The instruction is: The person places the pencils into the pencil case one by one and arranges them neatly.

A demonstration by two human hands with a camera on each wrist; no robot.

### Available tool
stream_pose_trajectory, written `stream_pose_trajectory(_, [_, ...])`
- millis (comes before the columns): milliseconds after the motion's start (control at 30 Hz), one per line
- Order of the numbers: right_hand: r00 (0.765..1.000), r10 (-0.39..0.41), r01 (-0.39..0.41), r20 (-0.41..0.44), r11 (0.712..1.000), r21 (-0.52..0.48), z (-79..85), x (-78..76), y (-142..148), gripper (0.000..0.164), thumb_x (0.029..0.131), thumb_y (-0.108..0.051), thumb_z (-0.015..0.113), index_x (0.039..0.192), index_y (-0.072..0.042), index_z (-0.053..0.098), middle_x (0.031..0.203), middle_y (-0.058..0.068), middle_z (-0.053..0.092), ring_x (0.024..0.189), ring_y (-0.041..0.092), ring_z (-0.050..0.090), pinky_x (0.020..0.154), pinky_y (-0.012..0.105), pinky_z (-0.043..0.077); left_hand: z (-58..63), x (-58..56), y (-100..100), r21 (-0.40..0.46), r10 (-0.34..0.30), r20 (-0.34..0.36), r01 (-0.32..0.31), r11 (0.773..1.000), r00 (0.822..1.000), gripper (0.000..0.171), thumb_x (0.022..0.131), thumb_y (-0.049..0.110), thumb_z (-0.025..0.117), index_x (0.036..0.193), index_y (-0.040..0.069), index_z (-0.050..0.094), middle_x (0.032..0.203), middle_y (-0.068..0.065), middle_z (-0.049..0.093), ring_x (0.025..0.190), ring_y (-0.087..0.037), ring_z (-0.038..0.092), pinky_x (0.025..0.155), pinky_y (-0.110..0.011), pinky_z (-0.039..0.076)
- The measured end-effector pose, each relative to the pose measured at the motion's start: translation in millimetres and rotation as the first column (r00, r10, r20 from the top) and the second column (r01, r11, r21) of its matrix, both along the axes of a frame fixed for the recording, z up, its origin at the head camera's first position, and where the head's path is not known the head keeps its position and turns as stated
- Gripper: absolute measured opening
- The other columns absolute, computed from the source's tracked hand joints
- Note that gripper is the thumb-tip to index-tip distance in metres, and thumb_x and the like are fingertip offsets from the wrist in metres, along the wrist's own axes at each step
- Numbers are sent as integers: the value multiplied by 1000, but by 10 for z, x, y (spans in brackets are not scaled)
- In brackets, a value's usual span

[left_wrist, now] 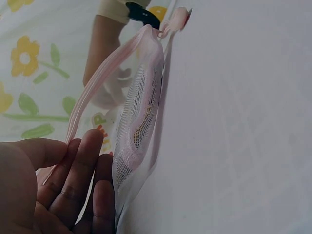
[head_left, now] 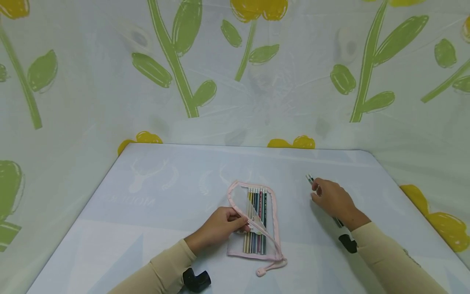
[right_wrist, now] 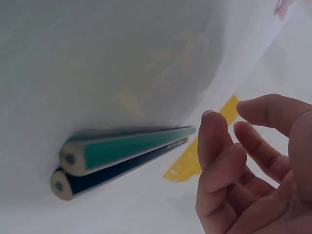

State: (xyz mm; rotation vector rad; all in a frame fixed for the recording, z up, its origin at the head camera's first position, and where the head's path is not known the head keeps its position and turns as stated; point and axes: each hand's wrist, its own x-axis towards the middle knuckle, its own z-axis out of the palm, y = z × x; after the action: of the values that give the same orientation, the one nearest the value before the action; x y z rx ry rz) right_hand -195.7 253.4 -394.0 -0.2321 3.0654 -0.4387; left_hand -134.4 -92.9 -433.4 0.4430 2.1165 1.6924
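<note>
A clear and white mesh pouch with pink edging lies on the table with several pencils inside. My left hand pinches its pink zip edge between thumb and fingers, lifting that side so the mouth gapes. To the right of the pouch, a green pencil and a dark blue pencil lie side by side on the table. My right hand hovers over these two, thumb and fingers apart and loosely bent, with nothing between them.
A pink strap end trails from the pouch's near right corner. The white table has faint printed patterns. Behind it hangs a flowered curtain. Black wrist devices sit below both sleeves.
</note>
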Motion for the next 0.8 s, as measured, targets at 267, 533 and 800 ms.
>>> stream_pose_trajectory(267, [999,-30,30,24,1000,2,-20,-30,99,20,90,-10,68,108,-2,61,101,18,68,75,21,59,56,30,47,-6,-8,3,-7,-2,-2,2,1000,1000,26,101,23,59,106,0,70,92,-10,77,87,-10,70,76,-22,52])
stream_pose_trajectory(533, [999,-21,21,33,1000,7,-36,-40,134,24,91,-10,68,112,-1,60,102,19,68,72,19,59,54,30,46,-12,-9,-5,-2,-10,-5,10,1000,1000,26,101,23,59,105,-1,70,92,-11,77,87,-10,70,76,-22,53])
stream_pose_trajectory(800, [997,-31,31,74,999,12,-48,-55,157,30,91,-9,66,118,0,57,102,21,67,73,21,60,54,31,47,-17,-11,-7,-8,-11,-13,11,1000,1000,26,101,24,59,105,0,70,92,-10,77,86,-11,69,72,-22,50])
